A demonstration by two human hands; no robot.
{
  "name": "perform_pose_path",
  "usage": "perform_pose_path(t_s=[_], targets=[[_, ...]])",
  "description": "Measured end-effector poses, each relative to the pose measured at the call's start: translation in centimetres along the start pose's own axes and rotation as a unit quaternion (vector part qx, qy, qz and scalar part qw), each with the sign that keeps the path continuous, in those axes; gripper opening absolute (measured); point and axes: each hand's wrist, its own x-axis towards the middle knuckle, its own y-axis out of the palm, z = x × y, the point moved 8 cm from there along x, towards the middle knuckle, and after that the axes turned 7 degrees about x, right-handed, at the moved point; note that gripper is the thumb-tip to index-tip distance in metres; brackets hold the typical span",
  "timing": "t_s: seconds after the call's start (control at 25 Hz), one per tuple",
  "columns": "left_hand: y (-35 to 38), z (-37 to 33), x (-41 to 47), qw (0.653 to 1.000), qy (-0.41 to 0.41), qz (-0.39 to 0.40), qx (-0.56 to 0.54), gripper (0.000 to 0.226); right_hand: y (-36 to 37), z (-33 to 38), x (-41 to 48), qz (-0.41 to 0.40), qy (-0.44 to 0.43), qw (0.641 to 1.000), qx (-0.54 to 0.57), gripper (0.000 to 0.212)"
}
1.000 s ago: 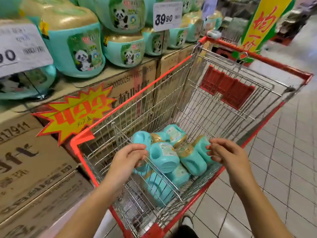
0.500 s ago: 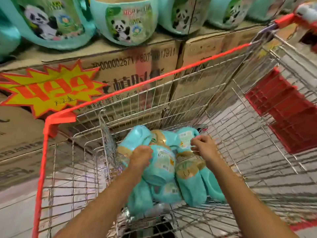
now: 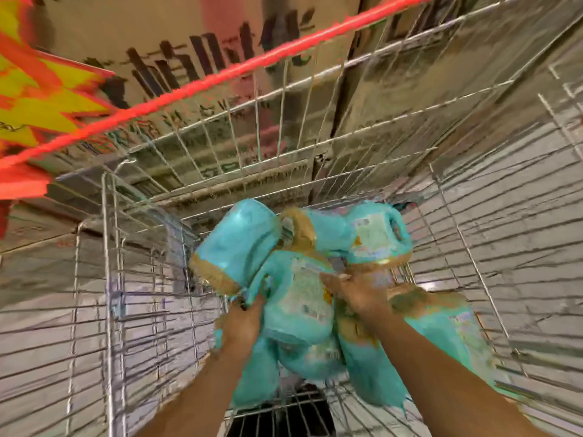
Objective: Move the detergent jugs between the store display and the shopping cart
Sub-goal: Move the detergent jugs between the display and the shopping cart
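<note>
Where a second ago both hands hung over the cart's edge, they are now down among the jugs, and the view has dipped with them so far that the shelf stock has left the top of the picture. Nearest, the left hand [image 3: 244,323] has its fingers curled in at the handle side of the middle jug [image 3: 299,313], which looks like a grip, though the smear of motion keeps this from being sure. The right hand [image 3: 358,296] lies just beside it, against the gold neck region between that jug and the right-hand jug [image 3: 441,335]; whether it pinches anything I cannot tell. Behind them two more teal detergent jugs [image 3: 236,238] lean across each other, all of them lying in the basket of the shopping cart [image 3: 284,127] and none raised clear. Beyond the wire wall and its red rim [image 3: 220,80] stand the cardboard cartons [image 3: 157,33] of the display, with the yellow starburst price sign [image 3: 41,99] at the left. Judging by this, a jug is about to be lifted out toward the display, but nothing has left the cart yet.
</note>
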Motion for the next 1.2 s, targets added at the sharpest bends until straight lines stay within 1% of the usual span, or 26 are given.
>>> perform_pose_path(t_s=[0.04, 0.08, 0.12, 0.16, 0.24, 0.28, 0.36, 0.44, 0.48, 0.56, 0.68, 0.76, 0.84, 0.88, 0.96, 1.0, 1.04, 1.08, 1.12, 1.2], targets=[[0.0, 0.4, 0.7, 0.999, -0.008, -0.008, 0.044, 0.055, 0.4, -0.4, 0.4, 0.013, 0.023, 1.0, 0.002, 0.049], [0.0, 0.6, 1.1, 0.997, -0.02, -0.011, 0.08, 0.056, 1.0, -0.9, 0.8, 0.038, 0.048, 0.998, 0.016, 0.043], [0.1, 0.9, 1.6, 0.995, -0.025, -0.013, 0.094, 0.056, 1.4, -1.4, 1.1, 0.062, 0.07, 0.995, 0.028, 0.037], [0.2, 1.1, 1.6, 0.997, -0.029, -0.01, 0.074, 0.054, 1.5, -1.7, 1.3, 0.076, 0.089, 0.993, 0.036, 0.034], [0.3, 1.2, 0.9, 0.999, -0.038, -0.005, -0.03, 0.048, 1.4, -2.2, 1.1, 0.08, 0.103, 0.99, 0.051, 0.041], [0.3, 1.3, 0.5, 0.994, -0.051, -0.005, -0.093, 0.046, 1.2, -2.2, 0.9, 0.078, 0.101, 0.99, 0.055, 0.046], [0.7, 1.4, -0.6, 0.974, -0.085, 0.014, -0.21, 0.04, 0.9, -2.0, 0.2, 0.08, 0.103, 0.99, 0.05, 0.052], [1.4, 0.8, -2.8, 0.947, -0.108, 0.056, -0.298, 0.034, 0.4, -1.3, -1.2, 0.095, 0.101, 0.989, 0.054, 0.049], [1.4, 0.3, -4.2, 0.938, -0.108, 0.08, -0.319, 0.033, 0.0, -0.5, -2.3, 0.1, 0.095, 0.989, 0.06, 0.044], [1.1, -0.9, -6.7, 0.94, -0.081, 0.119, -0.311, 0.033, -1.3, 1.7, -4.3, 0.1, 0.073, 0.99, 0.074, 0.033], [-1.0, -2.8, -10.6, 0.943, -0.05, 0.154, -0.289, 0.018, -3.1, 6.5, -8.3, 0.09, 0.025, 0.994, 0.05, 0.021], [-3.6, -4.2, -13.0, 0.956, -0.008, 0.138, -0.26, 0.008, -4.1, 9.6, -11.7, 0.083, 0.006, 0.996, 0.022, 0.02], [-6.1, -5.4, -15.5, 0.958, 0.059, 0.115, -0.257, 0.009, -4.7, 11.7, -15.8, 0.081, -0.003, 0.997, -0.003, 0.022], [-7.4, -6.0, -16.9, 0.958, 0.092, 0.1, -0.253, 0.015, -4.9, 12.8, -18.0, 0.069, -0.02, 0.997, -0.011, 0.027], [-9.4, -6.9, -19.4, 0.958, 0.153, 0.066, -0.232, 0.034, -5.2, 14.8, -22.0, 0.013, -0.072, 0.997, -0.028, 0.051], [-10.2, -7.3, -20.6, 0.955, 0.183, 0.05, -0.229, 0.032, -5.0, 15.4, -23.9, -0.011, -0.098, 0.995, -0.013, 0.058], [-11.0, -7.7, -21.6, 0.949, 0.212, 0.029, -0.23, 0.023, -4.4, 15.7, -25.9, -0.015, -0.115, 0.993, 0.031, 0.062], [-11.8, -7.8, -22.6, 0.948, 0.233, -0.003, -0.218, 0.015, -3.2, 15.8, -27.7, 0.005, -0.121, 0.988, 0.09, 0.067], [-12.6, -7.8, -23.5, 0.95, 0.247, -0.047, -0.184, 0.015, -1.5, 15.9, -29.4, 0.038, -0.114, 0.983, 0.142, 0.076], [-13.5, -8.0, -26.0, 0.953, 0.271, -0.132, -0.04, 0.036, 1.3, 15.7, -31.3, 0.069, -0.105, 0.978, 0.164, 0.103]])
